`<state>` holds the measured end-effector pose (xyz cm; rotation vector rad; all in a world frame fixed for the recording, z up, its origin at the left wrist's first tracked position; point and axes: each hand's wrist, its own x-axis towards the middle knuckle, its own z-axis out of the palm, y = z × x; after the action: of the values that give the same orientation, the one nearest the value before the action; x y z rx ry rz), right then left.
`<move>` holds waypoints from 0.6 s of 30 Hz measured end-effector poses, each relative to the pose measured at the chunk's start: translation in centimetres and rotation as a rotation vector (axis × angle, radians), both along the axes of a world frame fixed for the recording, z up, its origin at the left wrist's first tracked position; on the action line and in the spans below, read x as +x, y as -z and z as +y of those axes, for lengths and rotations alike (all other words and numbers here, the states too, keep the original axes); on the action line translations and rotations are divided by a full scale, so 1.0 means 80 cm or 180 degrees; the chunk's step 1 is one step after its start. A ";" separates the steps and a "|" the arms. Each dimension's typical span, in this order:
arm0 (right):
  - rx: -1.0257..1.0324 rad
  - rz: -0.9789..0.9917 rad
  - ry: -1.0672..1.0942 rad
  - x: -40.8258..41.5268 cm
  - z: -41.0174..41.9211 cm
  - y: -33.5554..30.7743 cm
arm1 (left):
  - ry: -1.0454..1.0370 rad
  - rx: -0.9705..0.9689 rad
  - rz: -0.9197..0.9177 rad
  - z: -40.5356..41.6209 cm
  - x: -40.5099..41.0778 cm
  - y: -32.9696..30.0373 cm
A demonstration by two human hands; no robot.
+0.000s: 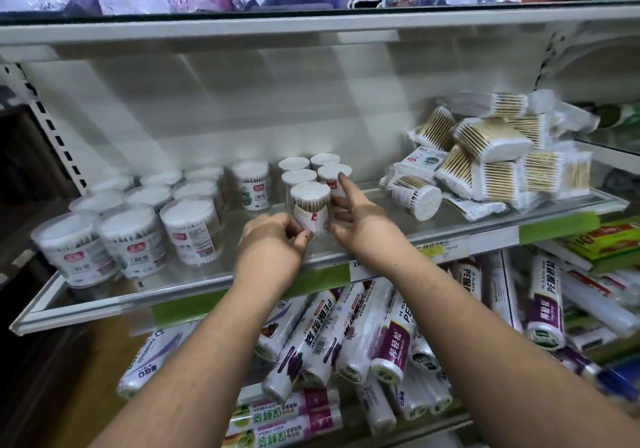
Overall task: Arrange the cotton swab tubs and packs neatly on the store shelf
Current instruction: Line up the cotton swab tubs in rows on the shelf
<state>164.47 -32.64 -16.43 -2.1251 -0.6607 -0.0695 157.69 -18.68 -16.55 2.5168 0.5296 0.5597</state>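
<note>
While the white metal store shelf (460, 227) with its clear front lip and green price strip spans the whole view, its right end carries a loose heap of clear-wrapped packs of wooden-stick cotton swabs (491, 161), lying tilted at all angles on one another. At the left end stands a group of wide clear round tubs with white lids and red labels (138, 219), upright in rough rows. Between these, near the middle, is a tight cluster of small slim clear tubs of wooden-stick swabs (304, 173), all upright and touching. The front small tub of that cluster (310, 208) stands on the shelf, just behind the lip. Left hand (273, 239) curls its fingers and thumb round this tub's lower left side, gripping it. Right hand (360, 220) has relaxed, fairly straight fingers: the lower ones lie at the same tub's right side, and the index finger reaches up to touch the rim of the small tub behind it (335, 173). Below, white rolls of plastic wrap (346, 336) lie piled.
</note>
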 end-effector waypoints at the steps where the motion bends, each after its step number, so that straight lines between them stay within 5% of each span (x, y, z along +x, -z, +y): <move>1: 0.0056 -0.0064 0.0026 -0.002 -0.006 -0.005 | 0.0020 -0.0015 -0.0006 0.001 0.000 0.001; 6: -0.0496 -0.1202 0.1934 0.008 -0.067 -0.018 | 0.0155 -0.0062 -0.0066 0.000 0.001 0.001; 11: -0.1187 -0.0261 0.2369 0.032 -0.085 -0.012 | 0.0159 -0.0039 0.0094 -0.006 -0.002 -0.003; 18: 0.0390 -0.0302 0.1847 0.030 -0.068 -0.001 | 0.0221 -0.0114 0.0233 -0.007 -0.003 -0.005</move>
<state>166.84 -38.08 -16.38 -2.1385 -0.0706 -0.5163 157.45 -19.20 -16.13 2.5188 0.4729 0.4301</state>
